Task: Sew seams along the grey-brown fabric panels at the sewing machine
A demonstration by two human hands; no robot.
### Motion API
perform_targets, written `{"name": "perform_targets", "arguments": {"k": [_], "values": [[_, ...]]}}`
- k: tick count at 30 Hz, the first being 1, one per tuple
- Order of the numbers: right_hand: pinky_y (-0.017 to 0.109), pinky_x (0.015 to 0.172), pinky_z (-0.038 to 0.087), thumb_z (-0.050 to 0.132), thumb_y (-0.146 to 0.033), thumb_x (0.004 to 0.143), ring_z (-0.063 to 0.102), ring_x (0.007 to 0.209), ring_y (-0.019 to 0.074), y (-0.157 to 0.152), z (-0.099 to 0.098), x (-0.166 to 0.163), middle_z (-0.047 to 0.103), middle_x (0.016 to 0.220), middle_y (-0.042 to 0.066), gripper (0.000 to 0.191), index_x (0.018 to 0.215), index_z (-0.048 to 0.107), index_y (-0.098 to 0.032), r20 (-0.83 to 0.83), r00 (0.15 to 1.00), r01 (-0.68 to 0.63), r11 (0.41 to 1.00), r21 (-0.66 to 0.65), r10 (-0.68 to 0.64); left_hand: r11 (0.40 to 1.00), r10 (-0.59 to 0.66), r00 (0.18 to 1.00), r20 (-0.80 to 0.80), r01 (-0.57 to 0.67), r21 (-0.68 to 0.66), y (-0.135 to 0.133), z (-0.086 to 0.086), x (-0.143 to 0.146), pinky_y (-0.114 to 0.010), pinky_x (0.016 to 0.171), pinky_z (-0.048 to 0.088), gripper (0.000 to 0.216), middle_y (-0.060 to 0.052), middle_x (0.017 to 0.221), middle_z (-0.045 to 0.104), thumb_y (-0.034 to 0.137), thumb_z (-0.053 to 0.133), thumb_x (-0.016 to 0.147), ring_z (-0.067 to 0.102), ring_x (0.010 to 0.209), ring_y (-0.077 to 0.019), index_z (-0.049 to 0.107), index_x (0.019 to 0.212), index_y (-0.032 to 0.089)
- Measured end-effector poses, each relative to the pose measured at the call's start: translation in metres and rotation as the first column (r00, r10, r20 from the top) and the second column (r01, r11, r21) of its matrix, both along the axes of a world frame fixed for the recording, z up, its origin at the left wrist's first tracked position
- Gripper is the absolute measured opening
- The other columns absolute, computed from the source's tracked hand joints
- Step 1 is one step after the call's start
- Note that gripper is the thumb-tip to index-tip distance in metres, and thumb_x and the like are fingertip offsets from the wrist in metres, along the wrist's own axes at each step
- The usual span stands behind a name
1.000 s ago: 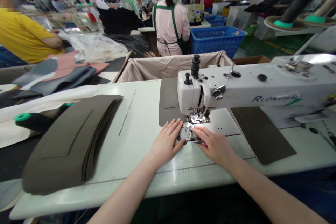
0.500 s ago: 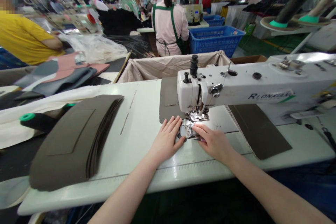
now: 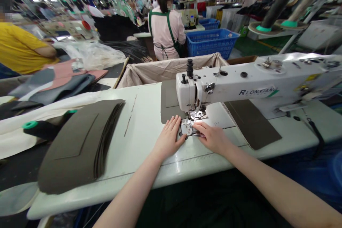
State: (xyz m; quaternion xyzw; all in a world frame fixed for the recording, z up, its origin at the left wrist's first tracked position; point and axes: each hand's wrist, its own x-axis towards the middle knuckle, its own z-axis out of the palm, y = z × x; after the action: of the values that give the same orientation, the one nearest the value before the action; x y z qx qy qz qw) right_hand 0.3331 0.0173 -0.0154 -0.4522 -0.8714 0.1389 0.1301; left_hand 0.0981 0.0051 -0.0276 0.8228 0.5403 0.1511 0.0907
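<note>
My left hand [image 3: 169, 136] lies flat on the sewing table [image 3: 133, 156], fingers stretched out. Its fingertips reach the near edge of a dark olive panel [image 3: 167, 108] and the left side of the metal needle plate [image 3: 185, 128]. Over the plate stands the white sewing machine [image 3: 227, 83], its presser foot [image 3: 196, 115] just beyond my fingers. My right hand [image 3: 213, 137] rests at the plate's right side with fingers bent together. Something small and pinkish shows under those fingers, too hidden to name.
A stack of olive panels [image 3: 77, 146] lies at the left, beside a black thread cone [image 3: 40, 130]. Another olive panel [image 3: 253, 124] is right of the needle. Behind the table are a cloth-lined bin [image 3: 149, 73], a blue basket [image 3: 211, 42] and a person in an apron [image 3: 165, 32].
The view has shifted a little, so the machine and the right-hand panel appear further left. Both hands keep nearly the same place by the needle plate.
</note>
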Motion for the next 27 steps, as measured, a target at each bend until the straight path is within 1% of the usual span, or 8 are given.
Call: {"name": "perform_targets", "arguments": {"k": [4, 6, 9, 12, 17, 21, 24, 27], "values": [[0.032, 0.081, 0.050, 0.051, -0.023, 0.088, 0.062, 0.106, 0.0224, -0.002, 0.001, 0.000, 0.051, 0.140, 0.003, 0.044, 0.132, 0.049, -0.026, -0.005, 1.000, 0.011, 1.000, 0.006, -0.011, 1.000, -0.006, 1.000, -0.016, 0.006, 0.012, 0.000, 0.000, 0.003, -0.046, 0.116, 0.023, 0.071, -0.013, 0.155, 0.027, 0.051, 0.043, 0.093, 0.020, 0.144, -0.0256, 0.022, 0.150, 0.014], [0.032, 0.080, 0.050, 0.051, -0.023, 0.088, 0.062, 0.106, 0.0224, -0.003, 0.002, 0.000, 0.051, 0.139, 0.003, 0.044, 0.132, 0.050, -0.027, -0.011, 1.000, 0.012, 1.000, 0.010, -0.012, 1.000, 0.018, 0.999, -0.032, -0.017, 0.025, 0.002, 0.006, 0.004, -0.045, 0.112, 0.028, 0.071, -0.015, 0.151, 0.036, 0.055, 0.041, 0.092, 0.029, 0.141, -0.0268, 0.024, 0.149, 0.015], [0.032, 0.080, 0.050, 0.051, -0.021, 0.087, 0.062, 0.106, 0.0220, -0.005, 0.003, 0.000, 0.053, 0.138, 0.002, 0.044, 0.131, 0.050, -0.027, -0.019, 1.000, 0.024, 1.000, 0.018, -0.024, 0.978, 0.207, 0.974, -0.086, -0.204, 0.042, 0.001, 0.020, 0.000, -0.045, 0.098, 0.040, 0.066, -0.016, 0.121, 0.063, 0.054, 0.033, 0.095, 0.058, 0.116, -0.0285, 0.028, 0.149, 0.017], [0.032, 0.080, 0.050, 0.052, -0.019, 0.086, 0.062, 0.105, 0.0214, -0.004, 0.003, 0.000, 0.053, 0.137, 0.002, 0.044, 0.130, 0.051, -0.027, -0.034, 0.999, 0.027, 0.999, 0.021, -0.026, 0.913, 0.406, 0.892, -0.197, -0.404, 0.053, -0.012, 0.032, -0.013, -0.046, 0.083, 0.045, 0.056, -0.012, 0.088, 0.068, 0.051, 0.031, 0.096, 0.065, 0.086, -0.0286, 0.042, 0.143, 0.021], [0.029, 0.081, 0.048, 0.052, -0.020, 0.088, 0.061, 0.102, 0.0186, -0.005, 0.011, 0.015, 0.063, 0.119, 0.003, 0.028, 0.114, 0.061, -0.025, -0.216, 0.976, -0.006, 0.999, -0.047, -0.005, 0.844, 0.533, 0.817, -0.220, -0.497, 0.201, -0.082, 0.025, -0.037, -0.052, 0.084, 0.047, 0.042, -0.016, 0.115, 0.054, 0.031, 0.042, 0.093, 0.055, 0.106, -0.0347, 0.053, 0.134, 0.029], [0.028, 0.073, 0.047, 0.043, -0.033, 0.096, 0.061, 0.079, 0.0168, -0.038, 0.024, 0.042, 0.065, 0.086, 0.003, 0.024, 0.100, 0.063, -0.020, -0.401, 0.893, 0.130, 0.972, -0.198, -0.201, 0.878, 0.472, 0.873, -0.121, -0.454, 0.151, -0.144, 0.014, -0.048, -0.060, 0.101, 0.038, 0.050, -0.014, 0.137, 0.042, 0.015, 0.046, 0.087, 0.039, 0.131, -0.0375, 0.050, 0.135, 0.029], [0.027, 0.064, 0.045, 0.038, -0.041, 0.098, 0.058, 0.066, 0.0156, -0.081, 0.026, 0.060, 0.062, 0.072, 0.000, 0.033, 0.089, 0.062, -0.021, -0.399, 0.857, 0.173, 0.911, -0.375, -0.326, 0.932, 0.362, 0.930, -0.066, -0.359, 0.046, -0.162, 0.011, -0.055, -0.062, 0.110, 0.028, 0.054, -0.010, 0.145, 0.036, 0.010, 0.043, 0.086, 0.027, 0.140, -0.0351, 0.047, 0.136, 0.031], [0.028, 0.061, 0.045, 0.040, -0.045, 0.096, 0.057, 0.062, 0.0158, -0.122, 0.018, 0.071, 0.059, 0.067, -0.001, 0.035, 0.078, 0.058, -0.021, -0.326, 0.865, 0.207, 0.863, -0.461, -0.382, 0.966, 0.257, 0.966, -0.038, -0.258, -0.031, -0.157, 0.015, -0.056, -0.059, 0.114, 0.023, 0.050, -0.007, 0.146, 0.035, 0.010, 0.040, 0.088, 0.023, 0.143, -0.0312, 0.048, 0.133, 0.030]]}}
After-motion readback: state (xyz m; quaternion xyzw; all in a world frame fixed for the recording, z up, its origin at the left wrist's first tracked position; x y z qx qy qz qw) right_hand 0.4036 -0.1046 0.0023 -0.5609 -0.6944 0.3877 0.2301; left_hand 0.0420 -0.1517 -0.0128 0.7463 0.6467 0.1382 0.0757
